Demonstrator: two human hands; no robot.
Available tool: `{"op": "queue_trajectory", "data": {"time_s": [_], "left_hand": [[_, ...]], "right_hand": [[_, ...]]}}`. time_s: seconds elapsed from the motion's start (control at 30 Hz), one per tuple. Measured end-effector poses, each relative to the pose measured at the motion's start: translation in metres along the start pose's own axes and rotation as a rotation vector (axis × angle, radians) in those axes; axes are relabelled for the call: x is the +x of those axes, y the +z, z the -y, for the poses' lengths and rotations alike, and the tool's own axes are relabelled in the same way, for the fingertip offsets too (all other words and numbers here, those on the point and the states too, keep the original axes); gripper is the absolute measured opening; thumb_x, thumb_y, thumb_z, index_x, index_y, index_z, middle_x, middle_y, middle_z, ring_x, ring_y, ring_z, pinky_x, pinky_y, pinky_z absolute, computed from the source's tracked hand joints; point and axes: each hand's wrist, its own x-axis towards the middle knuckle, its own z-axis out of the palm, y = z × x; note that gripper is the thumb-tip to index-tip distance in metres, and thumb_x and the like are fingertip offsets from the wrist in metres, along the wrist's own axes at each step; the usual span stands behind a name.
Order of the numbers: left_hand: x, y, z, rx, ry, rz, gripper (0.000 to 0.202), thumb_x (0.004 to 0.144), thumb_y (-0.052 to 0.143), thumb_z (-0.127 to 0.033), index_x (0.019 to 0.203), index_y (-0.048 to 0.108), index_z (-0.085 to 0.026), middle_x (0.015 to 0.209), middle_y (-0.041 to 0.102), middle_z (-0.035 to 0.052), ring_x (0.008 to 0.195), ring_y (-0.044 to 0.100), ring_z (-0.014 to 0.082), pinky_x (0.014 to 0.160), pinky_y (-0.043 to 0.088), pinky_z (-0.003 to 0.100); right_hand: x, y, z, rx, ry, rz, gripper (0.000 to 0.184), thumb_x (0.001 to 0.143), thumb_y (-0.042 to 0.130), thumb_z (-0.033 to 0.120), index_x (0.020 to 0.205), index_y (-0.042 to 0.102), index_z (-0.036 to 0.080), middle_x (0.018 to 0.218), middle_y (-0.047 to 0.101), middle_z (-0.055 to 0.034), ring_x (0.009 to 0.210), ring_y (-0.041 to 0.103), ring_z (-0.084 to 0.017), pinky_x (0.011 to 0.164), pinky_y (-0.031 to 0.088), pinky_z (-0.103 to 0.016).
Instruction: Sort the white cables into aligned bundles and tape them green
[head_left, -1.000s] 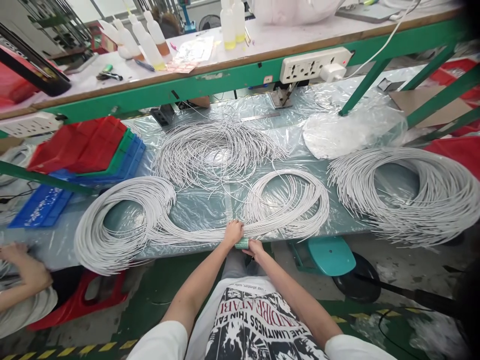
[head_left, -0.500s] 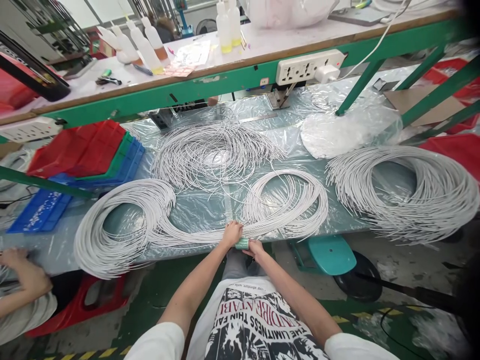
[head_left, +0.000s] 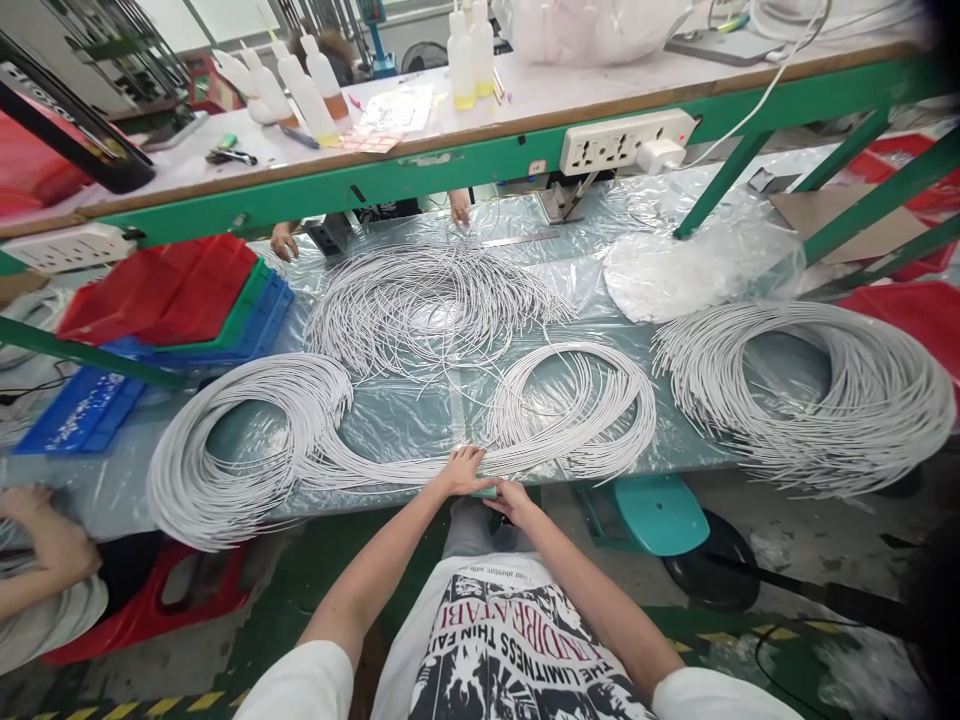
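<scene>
A bundle of thin white cables [head_left: 390, 472] runs along the front edge of the table, joining a large coil [head_left: 180, 450] on the left to a smaller coil [head_left: 645, 400] on the right. Over this bundle my left hand [head_left: 459, 470] is closed, its fingertips on the cables. My right hand [head_left: 514, 499] is just right of it and lower, closed on the end of a small green object [head_left: 487, 492]. The left hand covers most of that object, so its kind cannot be made out.
A loose cable heap [head_left: 427, 300] lies behind, and another coil [head_left: 885, 400] at right. Red bins [head_left: 161, 290] and a blue tray [head_left: 79, 410] stand left. A green-framed shelf [head_left: 450, 150] crosses above, with another person's hand [head_left: 460, 207] beneath. Nearby is a teal stool [head_left: 660, 515].
My left hand has turned over the green object and now hides more of it. My right hand stays almost in place. Across the table, another person's hands have come into view.
</scene>
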Motion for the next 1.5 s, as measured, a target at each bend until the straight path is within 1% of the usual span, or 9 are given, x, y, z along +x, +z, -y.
{"op": "queue_trajectory", "data": {"time_s": [0.1,0.17,0.57,0.7,0.83,0.93,1.03,1.27,1.5], "left_hand": [[-0.002,-0.001,0.003,0.005,0.047,0.034,0.1,0.061,0.074,-0.063,0.143,0.038,-0.019,0.142,0.044,0.0175,0.134,0.036,0.0355,0.11,0.025,0.046],[-0.003,-0.001,0.003,0.013,0.058,0.04,0.108,0.053,0.079,-0.061,0.144,0.037,-0.019,0.143,0.043,0.0185,0.134,0.035,0.037,0.111,0.025,0.047],[0.006,-0.008,-0.004,0.082,0.039,0.015,0.086,0.059,0.075,-0.059,0.13,0.052,-0.016,0.13,0.053,0.0178,0.124,0.046,0.0369,0.104,0.033,0.046],[0.005,-0.003,-0.009,0.104,0.041,0.0,0.091,0.055,0.076,-0.062,0.128,0.052,-0.014,0.131,0.052,0.0195,0.124,0.045,0.0388,0.104,0.032,0.047],[0.0,0.004,-0.015,0.124,0.021,-0.037,0.094,0.054,0.079,-0.058,0.131,0.048,-0.013,0.134,0.049,0.0213,0.126,0.042,0.0405,0.105,0.03,0.048],[-0.003,0.007,-0.018,0.131,0.009,-0.059,0.092,0.056,0.08,-0.054,0.132,0.046,-0.015,0.133,0.049,0.0204,0.126,0.042,0.0402,0.105,0.03,0.049],[-0.003,0.01,-0.019,0.128,0.015,-0.075,0.091,0.057,0.08,-0.053,0.132,0.045,-0.015,0.132,0.05,0.0208,0.125,0.043,0.0401,0.105,0.03,0.05],[-0.003,0.022,-0.022,0.107,-0.003,-0.143,0.093,0.054,0.081,-0.055,0.13,0.047,-0.014,0.131,0.051,0.0211,0.125,0.043,0.04,0.107,0.029,0.051],[-0.001,0.037,-0.025,0.107,-0.021,-0.214,0.097,0.055,0.079,-0.058,0.132,0.047,-0.008,0.141,0.044,0.023,0.136,0.033,0.037,0.114,0.021,0.049]], "right_hand": [[-0.001,0.001,0.0,-0.018,-0.005,-0.007,0.022,0.096,0.058,0.028,0.11,0.06,0.012,0.099,0.063,-0.0058,0.078,0.063,-0.015,0.066,0.056,-0.029],[-0.001,0.002,0.001,-0.035,-0.006,-0.002,0.023,0.096,0.059,0.028,0.111,0.06,0.012,0.101,0.063,-0.0063,0.08,0.063,-0.015,0.067,0.056,-0.03],[-0.017,-0.01,0.027,-0.378,-0.134,0.132,0.023,0.097,0.056,0.033,0.105,0.06,0.012,0.093,0.063,-0.0049,0.076,0.064,-0.015,0.067,0.056,-0.03],[-0.032,-0.024,0.03,-0.678,-0.313,0.068,0.022,0.097,0.051,0.029,0.111,0.056,0.013,0.089,0.065,-0.0067,0.076,0.066,-0.019,0.068,0.056,-0.034],[-0.043,-0.03,0.039,-1.068,-0.64,-0.065,0.042,0.09,0.047,0.012,0.131,0.043,0.016,0.115,0.061,-0.0159,0.113,0.057,-0.029,0.096,0.044,-0.046],[-0.041,-0.027,0.052,-1.375,-0.884,-0.005,0.061,0.08,0.052,0.003,0.137,0.041,0.019,0.14,0.045,-0.0156,0.136,0.033,-0.03,0.112,0.023,-0.045],[-0.028,-0.022,0.064,-1.65,-1.024,0.1,0.073,0.069,0.061,0.001,0.138,0.041,0.015,0.145,0.04,-0.0173,0.138,0.027,-0.031,0.114,0.015,-0.045],[-0.003,-0.022,0.072,-2.082,-1.177,0.215,0.068,0.067,0.067,0.01,0.132,0.047,0.009,0.128,0.052,-0.0205,0.119,0.045,-0.034,0.105,0.03,-0.045],[0.006,-0.016,0.075,-2.26,-1.232,0.202,0.046,0.07,0.063,0.009,0.115,0.057,0.008,0.111,0.058,-0.0203,0.104,0.053,-0.034,0.091,0.039,-0.043]]}}
